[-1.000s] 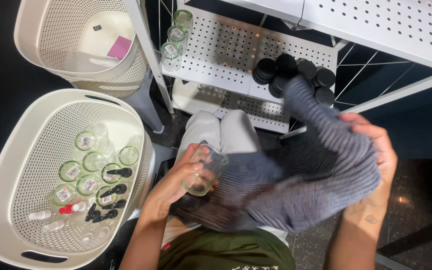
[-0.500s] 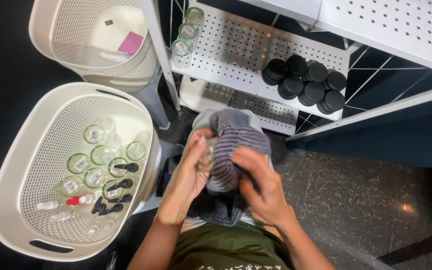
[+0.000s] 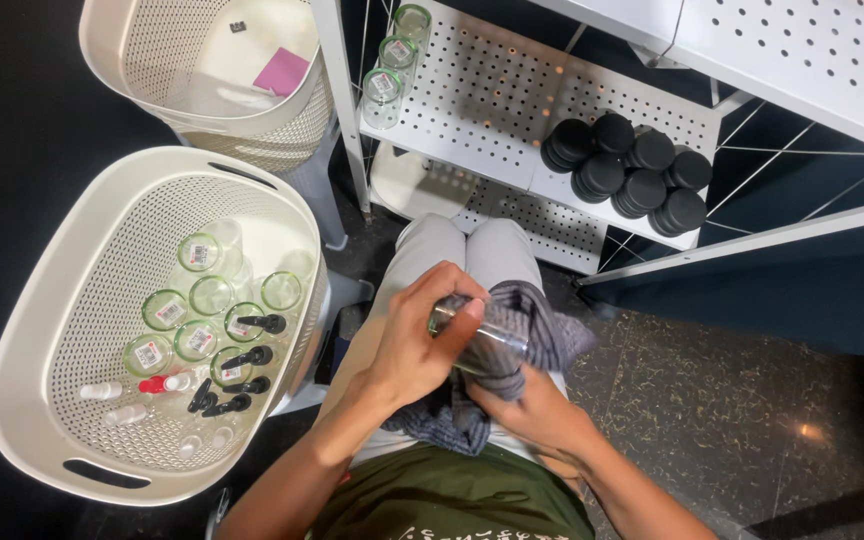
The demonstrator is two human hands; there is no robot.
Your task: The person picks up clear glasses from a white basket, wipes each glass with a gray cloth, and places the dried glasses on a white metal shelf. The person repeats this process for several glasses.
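I sit with a clear glass jar (image 3: 480, 340) lying sideways over my lap. My left hand (image 3: 420, 335) wraps its open end from above. A grey striped cloth (image 3: 522, 325) is bunched under and around the jar, and my right hand (image 3: 532, 410) grips that cloth from below, pressed against the jar's body. Part of the cloth hangs down over my thighs.
A large white perforated basket (image 3: 42, 330) at my left holds several glass jars (image 3: 197, 320) and small pump tops. A second basket (image 3: 152, 60) stands behind it. The white perforated shelf (image 3: 512, 110) ahead carries three jars (image 3: 392, 60) and several black lids (image 3: 632, 170).
The cloth was held spread wide by my raised right hand; it has come down and bunched around the jar. My right hand moved from above the cloth to beneath it, and the jar now lies sideways.
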